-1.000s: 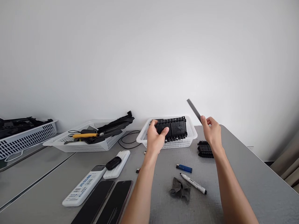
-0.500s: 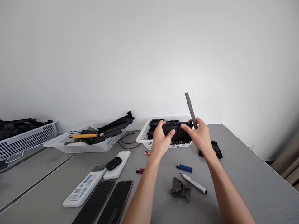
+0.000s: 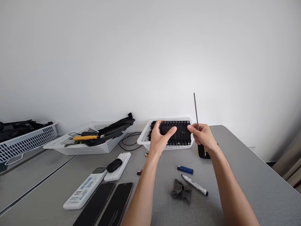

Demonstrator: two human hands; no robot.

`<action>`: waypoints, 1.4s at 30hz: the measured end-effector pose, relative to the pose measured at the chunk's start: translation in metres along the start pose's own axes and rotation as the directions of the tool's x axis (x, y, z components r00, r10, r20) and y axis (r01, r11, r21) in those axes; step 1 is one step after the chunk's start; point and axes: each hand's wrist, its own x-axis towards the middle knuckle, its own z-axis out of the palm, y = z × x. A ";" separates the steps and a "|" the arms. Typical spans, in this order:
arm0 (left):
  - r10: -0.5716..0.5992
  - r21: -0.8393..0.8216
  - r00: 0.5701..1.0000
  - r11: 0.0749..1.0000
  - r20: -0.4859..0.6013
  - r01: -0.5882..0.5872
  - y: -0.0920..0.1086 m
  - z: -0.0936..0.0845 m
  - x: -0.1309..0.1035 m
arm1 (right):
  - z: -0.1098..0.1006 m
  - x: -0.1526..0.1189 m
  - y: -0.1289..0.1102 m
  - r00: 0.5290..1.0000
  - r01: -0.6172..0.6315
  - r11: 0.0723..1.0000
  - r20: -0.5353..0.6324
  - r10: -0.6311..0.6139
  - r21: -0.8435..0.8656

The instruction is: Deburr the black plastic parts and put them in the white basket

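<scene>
A flat black rectangular plastic part (image 3: 180, 133) with toothed long edges is held up in front of a white basket (image 3: 147, 145). My left hand (image 3: 161, 136) is closed on its left end, thumb across the face. The right end is pinched by my right hand (image 3: 202, 135), which also holds a file-like tool (image 3: 196, 108) with a thin grey blade pointing up and a black and yellow handle below the palm. More black parts (image 3: 152, 125) lie in the basket, partly hidden by the held one.
On the table are a blue lighter (image 3: 185, 169), a marker (image 3: 194, 185), a dark crumpled cloth (image 3: 181, 190), two phones (image 3: 94, 204) and white power banks (image 3: 86, 188). Two other baskets (image 3: 107, 146) with black parts stand left.
The black part now faces me more squarely. The tool has turned edge-on and upright, its handle now showing. My right hand has moved slightly right along the part.
</scene>
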 end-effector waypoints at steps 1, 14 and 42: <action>0.008 0.026 1.000 1.000 -0.020 -0.008 -0.001 0.000 0.000 | 0.000 0.000 0.000 1.000 0.002 1.000 0.017 -0.002 -0.005; -0.023 -0.196 0.999 0.980 -0.034 0.015 -0.004 -0.001 0.004 | -0.001 0.001 0.001 0.998 -0.064 0.990 0.004 0.064 0.127; -0.100 -0.036 0.979 0.994 0.176 0.108 -0.007 0.015 0.000 | 0.004 0.002 0.000 0.982 0.069 0.988 -0.164 -0.091 -0.137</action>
